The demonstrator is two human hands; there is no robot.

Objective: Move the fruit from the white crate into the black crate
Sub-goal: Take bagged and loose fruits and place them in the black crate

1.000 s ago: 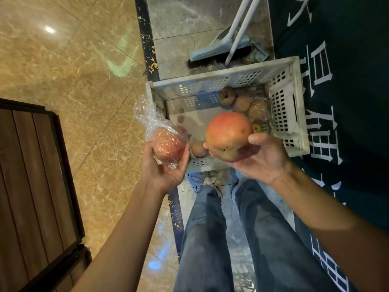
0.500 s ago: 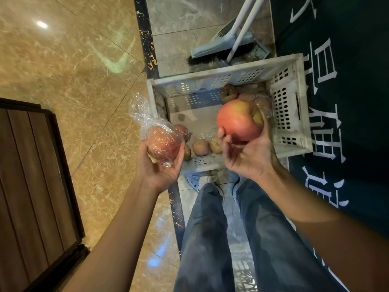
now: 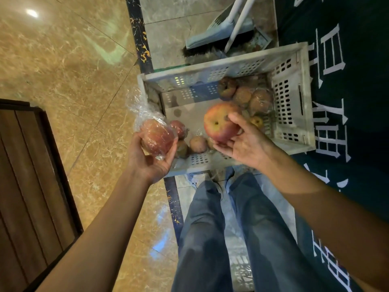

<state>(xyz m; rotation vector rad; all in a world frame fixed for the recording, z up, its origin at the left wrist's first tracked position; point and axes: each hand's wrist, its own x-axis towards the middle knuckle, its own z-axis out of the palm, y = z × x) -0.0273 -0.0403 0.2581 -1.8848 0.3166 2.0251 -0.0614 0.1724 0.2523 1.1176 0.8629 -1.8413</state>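
A: Where's the bare apple [image 3: 220,123]?
B: Centre of the frame, above the white crate [image 3: 294,98]. The right hand [image 3: 246,144] grips it, thumb on its upper right side, fingertips curled beneath.
A: Which way does it point?
B: Its dimpled end faces the camera. It's round, with no clear long axis.
A: And the left hand [image 3: 151,163]?
B: Left of centre, by the crate's left wall, fingers and thumb curled round a wrapped apple [image 3: 156,137]. The plastic's loose tail sticks up. More fruit [image 3: 244,95] lies in the crate's upper right corner.

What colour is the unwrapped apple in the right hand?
The round unwrapped apple in the right hand is red, fading to yellow-orange; head view.
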